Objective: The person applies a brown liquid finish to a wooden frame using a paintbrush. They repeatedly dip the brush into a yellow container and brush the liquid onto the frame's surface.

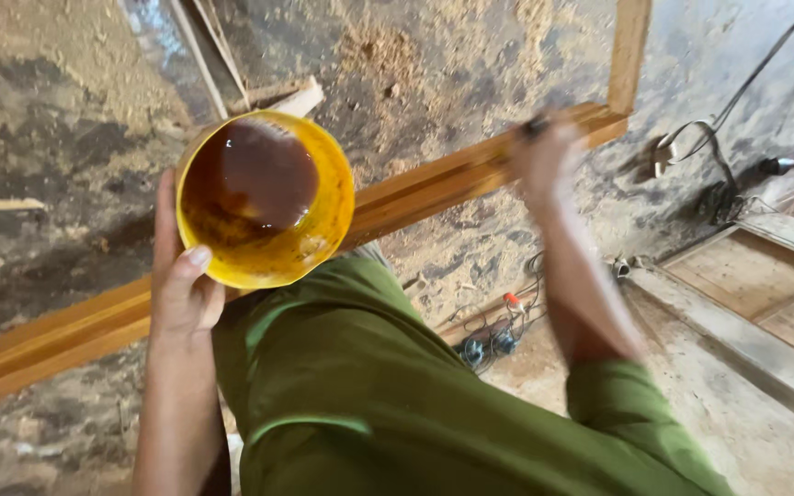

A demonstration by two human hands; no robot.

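Note:
My left hand (181, 285) grips a yellow plastic bowl (323, 220) by its rim, thumb over the near edge. The bowl holds dark brown liquid. A long varnished wooden frame piece (434, 179) lies across the floor under the bowl, joined at a corner to an upright piece (629, 50). My right hand (544, 156) is blurred and closed on a small dark-tipped tool, likely a brush, touching the frame near its corner. My green trouser leg (360, 386) fills the lower middle.
The floor is rough concrete strewn with sawdust (397, 55). Loose wood strips (222, 55) lie at the top. Cables and a plug (498, 335) sit beside my leg. A wooden panel frame (765, 285) lies at the right, with metal tools (691, 147) beyond.

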